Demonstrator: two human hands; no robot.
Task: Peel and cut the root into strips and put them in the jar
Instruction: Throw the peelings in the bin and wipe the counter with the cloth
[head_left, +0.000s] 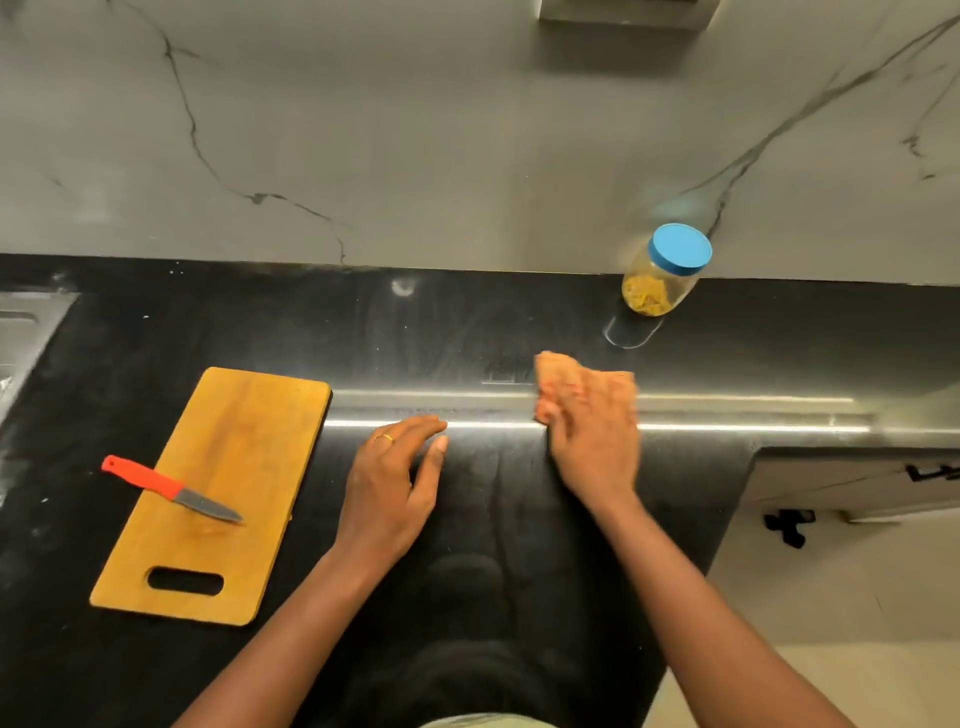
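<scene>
A clear jar (662, 280) with a blue lid stands at the back right of the black counter, with yellowish strips in its bottom. The wooden cutting board (223, 483) lies at the left, bare except for a knife (169, 487) with a red handle. My right hand (592, 441) presses an orange cloth (556, 371) onto the counter; the hand is blurred by motion. My left hand (395, 478) rests flat on the counter with straight fingers, a ring on one finger. No root is in view.
A sink edge (26, 332) shows at the far left. The counter's front right corner ends near cabinet drawers (852, 488) with dark handles. A marbled grey wall (467, 130) rises behind the counter.
</scene>
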